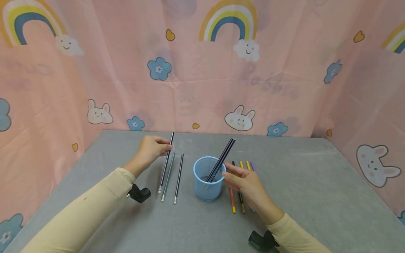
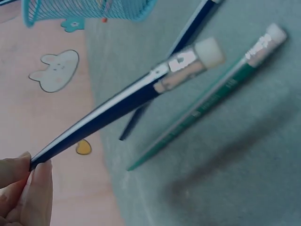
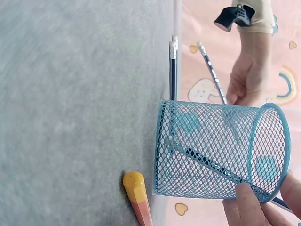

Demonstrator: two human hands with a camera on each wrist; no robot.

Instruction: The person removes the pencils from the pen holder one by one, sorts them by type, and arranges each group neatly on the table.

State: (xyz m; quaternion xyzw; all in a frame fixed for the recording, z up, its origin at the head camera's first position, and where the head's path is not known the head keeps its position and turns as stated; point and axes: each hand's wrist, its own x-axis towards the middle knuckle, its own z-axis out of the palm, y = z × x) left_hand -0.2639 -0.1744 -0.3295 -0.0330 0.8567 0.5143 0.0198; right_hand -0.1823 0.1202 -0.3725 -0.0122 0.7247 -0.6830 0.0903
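My left hand pinches a dark blue pencil near its far end. That pencil is tilted above the table, its white eraser towards me. Below it lie a green pencil and another dark pencil, both with white erasers. A light blue mesh pen cup stands upright to the right of these. Several dark pencils lean inside the cup towards its right rim. My right hand holds the cup by its right side near the rim, as the right wrist view shows.
Right of the cup lie several coloured sticks, among them an orange one with a yellow end and a dark one, partly hidden under my right hand. A pink patterned curtain hangs behind the grey table.
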